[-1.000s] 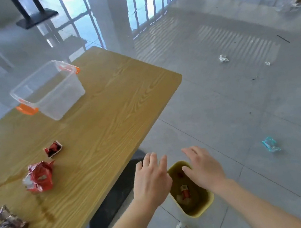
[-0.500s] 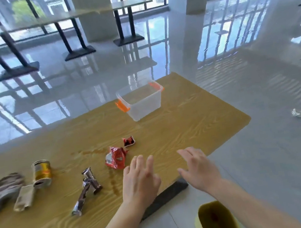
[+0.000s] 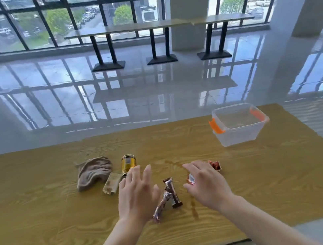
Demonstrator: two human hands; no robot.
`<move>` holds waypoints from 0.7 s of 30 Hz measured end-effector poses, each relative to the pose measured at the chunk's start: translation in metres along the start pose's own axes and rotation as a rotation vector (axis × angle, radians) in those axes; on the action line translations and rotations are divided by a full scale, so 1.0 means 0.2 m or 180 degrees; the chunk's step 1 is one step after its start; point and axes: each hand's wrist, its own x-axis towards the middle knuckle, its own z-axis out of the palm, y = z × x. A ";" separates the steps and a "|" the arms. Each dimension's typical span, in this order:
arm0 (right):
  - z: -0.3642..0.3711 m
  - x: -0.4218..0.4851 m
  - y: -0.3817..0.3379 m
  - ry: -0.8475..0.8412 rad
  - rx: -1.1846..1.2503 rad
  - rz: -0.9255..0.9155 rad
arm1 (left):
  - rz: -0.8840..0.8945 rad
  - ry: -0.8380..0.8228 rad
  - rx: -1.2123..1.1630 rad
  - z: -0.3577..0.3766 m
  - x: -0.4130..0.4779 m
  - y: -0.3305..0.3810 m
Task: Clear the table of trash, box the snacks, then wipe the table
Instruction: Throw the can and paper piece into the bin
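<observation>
Both hands hover over the wooden table (image 3: pixel 44 215) with fingers spread, holding nothing. My left hand (image 3: pixel 137 194) is just left of two brown snack bars (image 3: pixel 172 191) that lie crossed. My right hand (image 3: pixel 206 183) covers most of a crumpled red wrapper (image 3: pixel 191 179); a small red wrapper piece (image 3: pixel 215 165) shows past its fingertips. A gold can (image 3: pixel 128 164) stands behind the left hand, beside a beige packet (image 3: pixel 112 183) and a brown cloth (image 3: pixel 93 172). The clear box (image 3: pixel 239 126) with orange latches stands open at the back right.
A brown liquid streak (image 3: pixel 193 208) stains the table between my hands. Glossy tiled floor lies beyond the table's far edge, with a long bar table (image 3: pixel 158 26) on black pedestals by the windows. A white column (image 3: pixel 187 8) rises behind.
My view swung up and left from the yellow bin on the floor to the table. Both hands moved from above the bin to above the wrappers and snack bars.
</observation>
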 end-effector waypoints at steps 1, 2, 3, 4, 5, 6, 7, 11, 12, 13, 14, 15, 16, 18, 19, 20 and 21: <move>0.03 0.06 -0.05 -0.0039 -0.0008 -0.0040 | -0.0076 0.0009 -0.0016 -0.01 0.02 -0.08; 0.06 0.12 -0.11 -0.0073 -0.0014 -0.0067 | -0.0138 0.0004 -0.0029 -0.02 0.04 -0.15; 0.08 0.17 -0.16 -0.0106 -0.0016 -0.0079 | -0.0181 -0.0008 -0.0039 -0.02 0.05 -0.23; 0.11 0.22 -0.21 -0.0137 -0.0018 -0.0090 | -0.0214 -0.0016 -0.0043 -0.02 0.07 -0.31; 0.15 0.27 -0.26 -0.0173 -0.0010 -0.0098 | -0.0254 -0.0035 -0.0039 -0.02 0.09 -0.39; 0.18 0.32 -0.31 -0.0217 0.0004 -0.0095 | -0.0305 -0.0079 -0.0035 -0.01 0.10 -0.46; 0.21 0.37 -0.35 -0.0275 0.0021 -0.0078 | -0.0350 -0.0137 -0.0040 0.00 0.12 -0.52; 0.34 0.55 -0.50 -0.0487 0.0056 0.0014 | -0.0433 -0.0305 -0.0086 0.06 0.19 -0.73; 0.37 0.59 -0.52 -0.0540 0.0062 0.0040 | -0.0452 -0.0357 -0.0070 0.08 0.21 -0.76; 0.40 0.63 -0.54 -0.0597 0.0056 0.0065 | -0.0471 -0.0393 -0.0045 0.11 0.23 -0.79; 0.43 0.66 -0.56 -0.0662 0.0041 0.0088 | -0.0497 -0.0427 -0.0024 0.13 0.25 -0.81; 0.46 0.70 -0.57 -0.0737 0.0024 0.0111 | -0.0535 -0.0470 -0.0024 0.16 0.27 -0.83; 0.49 0.74 -0.58 -0.0817 0.0014 0.0135 | -0.0578 -0.0522 -0.0036 0.18 0.29 -0.84; 0.54 0.80 -0.58 -0.0963 0.0031 0.0200 | -0.0662 -0.0642 -0.0032 0.23 0.31 -0.85; 0.57 0.83 -0.57 -0.1020 0.0061 0.0246 | -0.0697 -0.0703 -0.0036 0.25 0.32 -0.85; 0.60 0.86 -0.57 -0.1069 0.0103 0.0291 | -0.0734 -0.0758 -0.0064 0.27 0.33 -0.85; 0.63 0.89 -0.57 -0.1109 0.0148 0.0330 | -0.0777 -0.0816 -0.0096 0.30 0.34 -0.85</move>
